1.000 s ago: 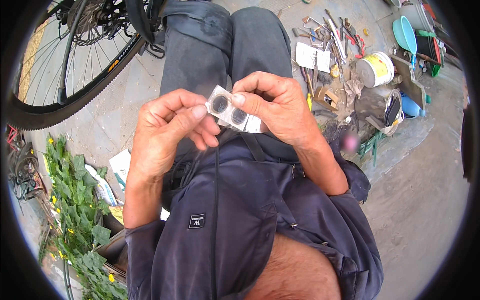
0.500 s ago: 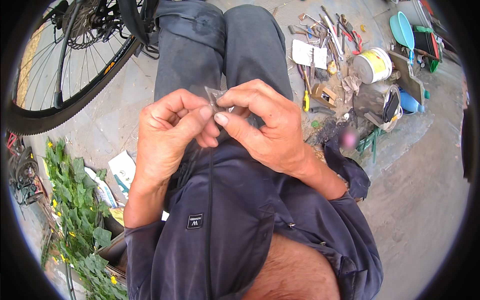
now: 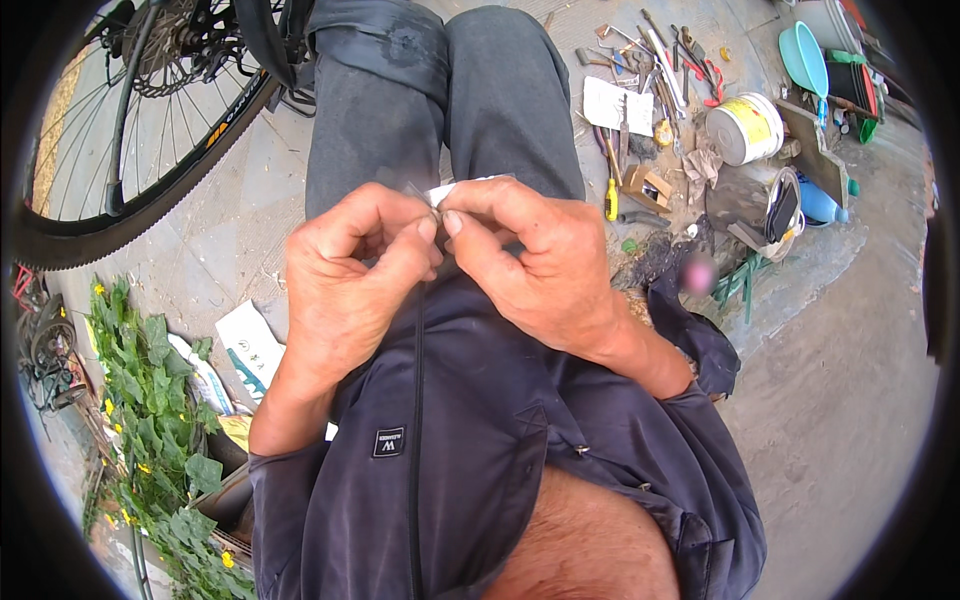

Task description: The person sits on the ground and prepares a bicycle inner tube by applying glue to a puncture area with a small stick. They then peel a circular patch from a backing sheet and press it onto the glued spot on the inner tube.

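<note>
Over my lap, a small clear plastic packet (image 3: 440,194) with a white part is pinched between both hands. My left hand (image 3: 350,270) grips one side of its edge between thumb and forefinger, the other fingers curled beneath. Close beside those fingertips, the thumb and forefinger of my right hand (image 3: 540,265) pinch the same edge. Most of the packet lies behind my fingers, so whatever it contains is hidden.
A bicycle wheel (image 3: 75,243) stands at the upper left. Tools, including a yellow-handled screwdriver (image 3: 611,200), lie on the ground at right, near a white bucket (image 3: 728,132) and a small cardboard box (image 3: 650,188). Leafy plants (image 3: 140,375) grow at left.
Both hands have drawn closer, their fingertips now nearly meeting on the packet's edge. The packet has turned, and its white part shows above my right forefinger.
</note>
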Demonstrator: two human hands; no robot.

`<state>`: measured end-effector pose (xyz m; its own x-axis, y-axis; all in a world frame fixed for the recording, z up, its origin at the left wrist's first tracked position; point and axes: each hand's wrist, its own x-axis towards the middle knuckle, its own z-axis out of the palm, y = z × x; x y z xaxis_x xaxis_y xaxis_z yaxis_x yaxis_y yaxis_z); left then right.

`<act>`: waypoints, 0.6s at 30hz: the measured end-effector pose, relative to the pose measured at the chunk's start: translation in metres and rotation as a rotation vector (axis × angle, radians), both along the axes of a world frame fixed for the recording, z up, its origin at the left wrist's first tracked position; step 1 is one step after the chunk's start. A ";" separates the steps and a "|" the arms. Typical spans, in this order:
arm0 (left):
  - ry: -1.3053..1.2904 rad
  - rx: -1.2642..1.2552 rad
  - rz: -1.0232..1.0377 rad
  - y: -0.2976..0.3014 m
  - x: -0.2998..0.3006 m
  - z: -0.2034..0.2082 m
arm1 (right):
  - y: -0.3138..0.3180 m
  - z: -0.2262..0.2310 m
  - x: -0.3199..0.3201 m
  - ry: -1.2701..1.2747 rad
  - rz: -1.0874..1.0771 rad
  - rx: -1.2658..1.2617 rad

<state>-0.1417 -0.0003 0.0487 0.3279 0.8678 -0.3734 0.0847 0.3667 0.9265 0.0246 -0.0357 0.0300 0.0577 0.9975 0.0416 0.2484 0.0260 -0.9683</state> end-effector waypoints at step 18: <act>-0.037 -0.064 0.021 0.002 -0.001 -0.005 | 0.003 -0.004 0.003 0.033 0.021 -0.005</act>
